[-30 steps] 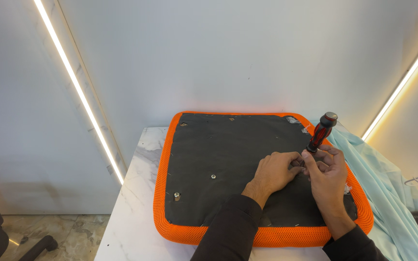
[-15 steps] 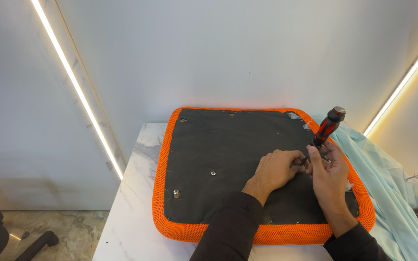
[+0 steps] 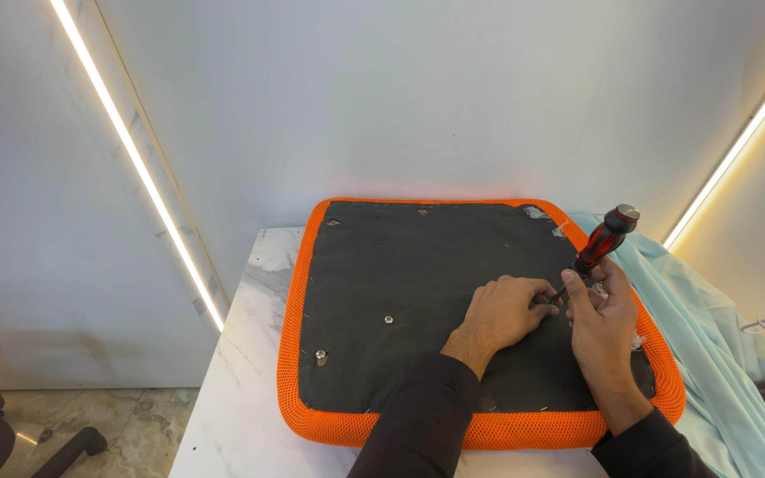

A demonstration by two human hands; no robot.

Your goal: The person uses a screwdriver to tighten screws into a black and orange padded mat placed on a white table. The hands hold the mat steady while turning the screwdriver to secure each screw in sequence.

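Screwdriver (image 3: 602,243) with a red and black handle and a silver end cap stands tilted at the right of centre in the frame, its handle leaning up and to the right while its dark shaft runs down and left into the fingers of both hands. The right hand (image 3: 599,319) has its grip closed around the lower end of the handle and the top of the shaft, thumb and fingers pinched on it. The left hand (image 3: 502,312) lies knuckles up just to the left, its fingers curled shut at the shaft's tip, touching the right hand; whether it pinches the tip itself or a small fastener there cannot be told. Both hands rest on a seat cushion (image 3: 400,265) lying upside down, its flat black underside facing up, framed by an orange mesh border (image 3: 289,354). A small metal screw (image 3: 389,319) sits in the black panel left of the left hand, and a metal stud (image 3: 320,357) stands nearer the lower left corner of the cushion. The cushion lies on a white marble worktop (image 3: 232,398) pushed against a pale wall. A light blue cloth (image 3: 710,354) is bunched on the right, partly under the cushion's edge. Dark sleeves (image 3: 418,416) cover both forearms at the bottom of the frame.
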